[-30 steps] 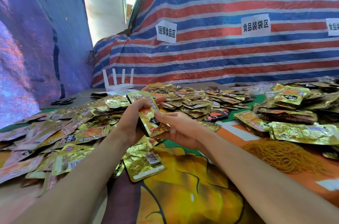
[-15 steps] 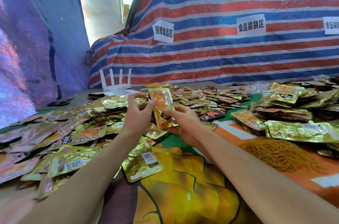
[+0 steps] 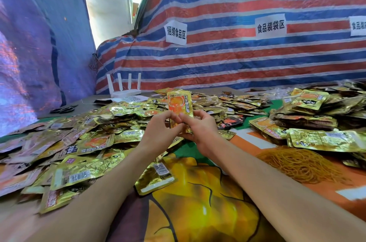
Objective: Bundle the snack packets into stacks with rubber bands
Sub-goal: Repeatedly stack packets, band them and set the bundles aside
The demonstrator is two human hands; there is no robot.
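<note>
Upright at centre, gold foil snack packet with orange print (image 3: 179, 107) (one or several, cannot tell), fingers of left hand (image 3: 160, 132) and right hand (image 3: 200, 128) curled and clamped on its lower half, no band seen on it. Likely done: piled packet stacks (image 3: 309, 120) at 2 o'clock, bands too small to confirm. Left, by the look of it: broad sprawl of loose gold packets (image 3: 83, 142) from 9 to 12 o'clock, tangle of tan rubber bands (image 3: 301, 164) at 4 o'clock

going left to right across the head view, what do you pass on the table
black scissors → white four-antenna router → upright gold snack packet, pinched by left hand and right hand → tan heap of rubber bands
</note>
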